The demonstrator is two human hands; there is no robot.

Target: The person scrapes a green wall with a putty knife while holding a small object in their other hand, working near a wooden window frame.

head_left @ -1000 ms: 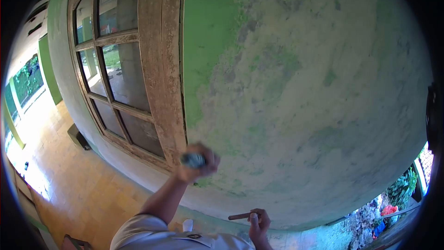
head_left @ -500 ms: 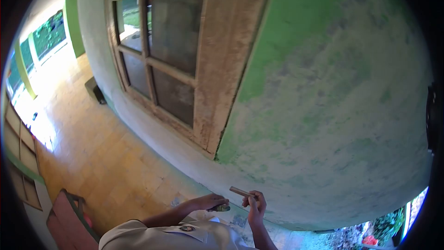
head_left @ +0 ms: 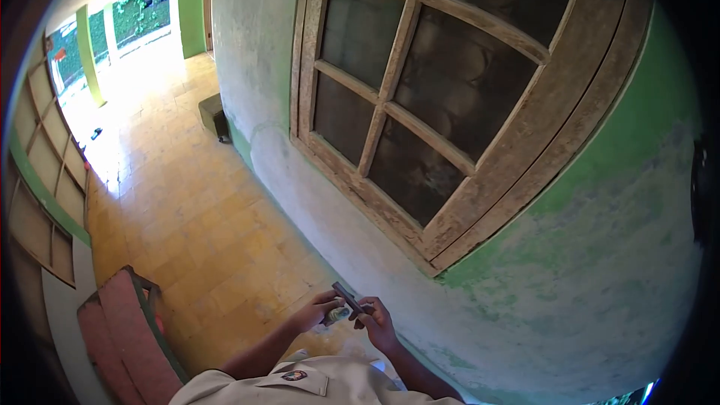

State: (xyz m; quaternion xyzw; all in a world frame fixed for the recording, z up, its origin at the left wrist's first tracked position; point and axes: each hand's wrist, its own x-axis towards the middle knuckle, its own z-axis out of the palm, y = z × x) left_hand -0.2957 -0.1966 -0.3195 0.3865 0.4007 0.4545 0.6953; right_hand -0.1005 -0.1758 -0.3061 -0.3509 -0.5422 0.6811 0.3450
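My left hand [head_left: 319,312] is closed round a small greenish object [head_left: 339,314], whose kind I cannot tell. Opposite it, my right hand [head_left: 377,324] grips a short, flat, dark strip [head_left: 345,296] between thumb and fingers. The strip slants up and to the left, its free end reaching past the fingertips of my left hand. Both hands are close together in front of my chest, and the strip overlaps the space just above the greenish object.
A worn wooden window frame [head_left: 487,172] is set in the patchy green wall [head_left: 555,270] at the right. Yellow tiles cover the floor [head_left: 187,217]. A reddish bench [head_left: 120,330] stands at lower left, and a dark box [head_left: 213,117] sits farther along the wall.
My view has swung left, bringing more of the window and floor into sight. My hands have come together, and the strip has moved in close to the greenish object.
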